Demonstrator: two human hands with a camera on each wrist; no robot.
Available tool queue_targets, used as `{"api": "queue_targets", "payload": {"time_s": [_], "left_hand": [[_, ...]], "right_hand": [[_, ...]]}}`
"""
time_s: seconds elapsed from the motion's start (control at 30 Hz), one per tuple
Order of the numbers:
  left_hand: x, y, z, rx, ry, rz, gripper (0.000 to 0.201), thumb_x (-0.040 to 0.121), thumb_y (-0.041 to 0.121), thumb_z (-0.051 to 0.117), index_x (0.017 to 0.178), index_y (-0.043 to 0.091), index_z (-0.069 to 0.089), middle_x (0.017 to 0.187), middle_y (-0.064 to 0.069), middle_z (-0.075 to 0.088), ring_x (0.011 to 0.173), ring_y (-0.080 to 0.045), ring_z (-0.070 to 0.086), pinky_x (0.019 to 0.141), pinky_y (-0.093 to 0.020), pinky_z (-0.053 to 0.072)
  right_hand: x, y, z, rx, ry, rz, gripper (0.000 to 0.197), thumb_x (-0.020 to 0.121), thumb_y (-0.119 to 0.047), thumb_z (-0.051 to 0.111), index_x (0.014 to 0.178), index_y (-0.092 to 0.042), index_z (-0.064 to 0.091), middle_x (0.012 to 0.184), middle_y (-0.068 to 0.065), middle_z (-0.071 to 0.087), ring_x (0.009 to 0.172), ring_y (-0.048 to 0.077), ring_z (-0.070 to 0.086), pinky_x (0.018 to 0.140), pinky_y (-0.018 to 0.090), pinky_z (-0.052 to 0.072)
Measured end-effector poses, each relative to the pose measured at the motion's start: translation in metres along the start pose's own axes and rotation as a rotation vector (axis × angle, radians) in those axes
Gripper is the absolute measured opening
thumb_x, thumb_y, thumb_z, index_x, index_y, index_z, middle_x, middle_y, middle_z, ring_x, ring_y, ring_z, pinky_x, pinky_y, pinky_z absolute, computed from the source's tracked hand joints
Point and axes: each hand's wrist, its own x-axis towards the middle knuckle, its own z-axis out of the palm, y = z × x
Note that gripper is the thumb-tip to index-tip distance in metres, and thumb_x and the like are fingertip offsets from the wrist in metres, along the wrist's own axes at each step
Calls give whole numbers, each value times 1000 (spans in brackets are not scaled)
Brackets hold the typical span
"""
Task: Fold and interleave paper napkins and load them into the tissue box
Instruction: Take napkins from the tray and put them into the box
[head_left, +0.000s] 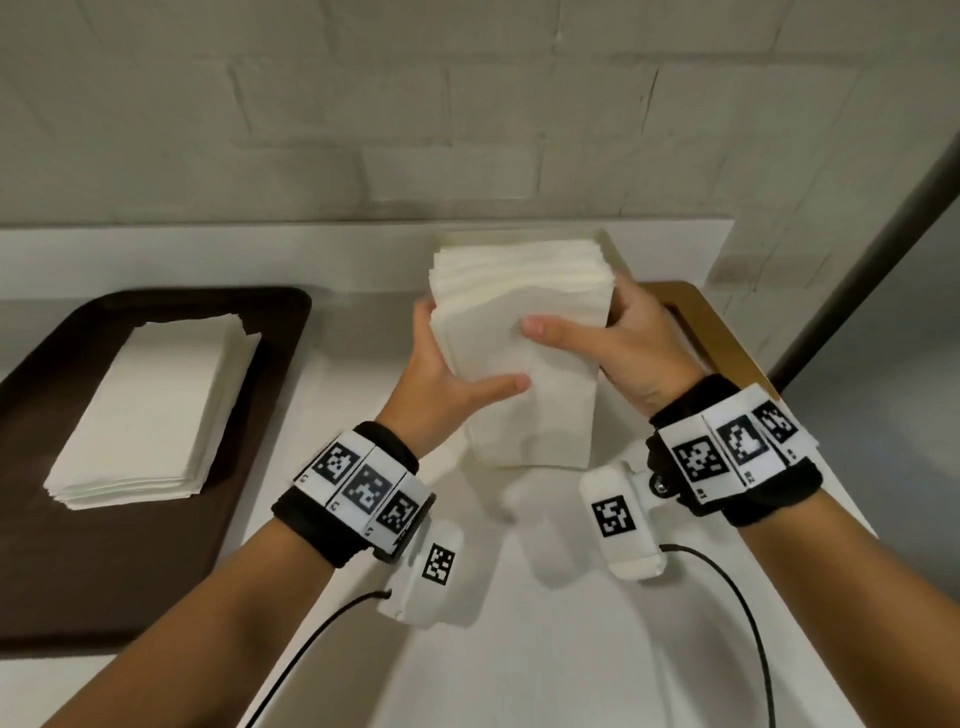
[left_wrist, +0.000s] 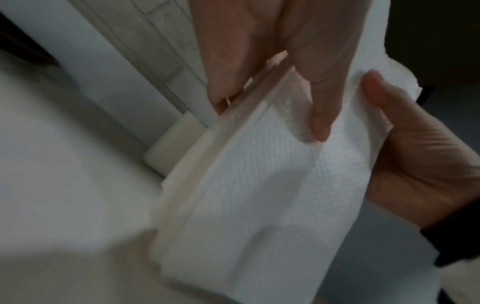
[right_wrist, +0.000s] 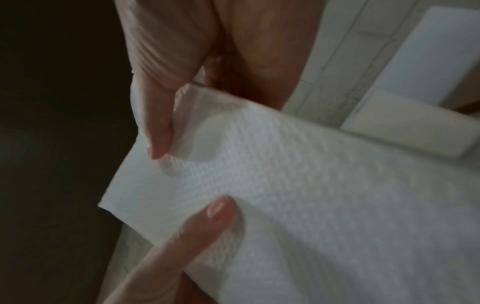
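Note:
A thick stack of white embossed napkins (head_left: 519, 332) stands tilted above the white table, gripped from both sides. My left hand (head_left: 436, 374) holds its left edge, thumb on the front face and fingers behind. My right hand (head_left: 634, 353) holds the right edge, thumb laid across the front. The left wrist view shows my left thumb (left_wrist: 319, 102) pressing the stack (left_wrist: 259, 195), with the right hand (left_wrist: 415, 154) beside it. In the right wrist view both thumbs rest on the top sheet (right_wrist: 337, 205). A tan box-like frame (head_left: 722, 338) lies behind my right hand, mostly hidden.
A dark brown tray (head_left: 270, 322) on the left carries a second pile of folded napkins (head_left: 150, 410). A brick wall (head_left: 467, 130) closes the back. A pale block (left_wrist: 168, 150) sits by the wall. The table (head_left: 571, 649) ends at the right.

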Motion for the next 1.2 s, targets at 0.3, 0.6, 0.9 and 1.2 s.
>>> {"api": "queue_targets", "payload": {"time_s": [0.3, 0.6, 0.9, 1.2], "left_hand": [[0, -1, 6, 49, -40, -10, 85, 68, 3, 78, 136, 9, 27, 129, -4, 52, 114, -8, 56, 90, -19, 52], [-6, -26, 9, 180, -230, -333, 100, 42, 35, 86, 131, 21, 41, 125, 0, 60, 116, -18, 57, 100, -43, 47], [-2, 7, -23, 166, -138, -255, 32, 73, 10, 75, 89, 30, 55, 88, 12, 62, 75, -3, 59, 58, -7, 49], [-13, 17, -36, 768, -207, 22, 41, 74, 22, 75, 111, 23, 59, 105, 12, 58, 97, -5, 50, 81, -12, 38]], "right_hand": [[3, 1, 2, -46, 12, 53, 77, 45, -28, 79, 117, -14, 58, 112, 3, 68, 106, 17, 64, 90, 38, 54], [3, 12, -8, -9, 56, 129, 69, 46, -25, 80, 110, -10, 62, 109, 7, 69, 103, 23, 66, 90, 44, 53], [4, -9, -57, 49, 83, 23, 54, 41, -9, 84, 88, -21, 60, 81, -8, 71, 72, 6, 70, 65, 20, 58], [-10, 37, -57, -569, -157, 248, 45, 68, -2, 78, 102, -21, 56, 90, -11, 60, 83, 0, 54, 67, 10, 44]]}}
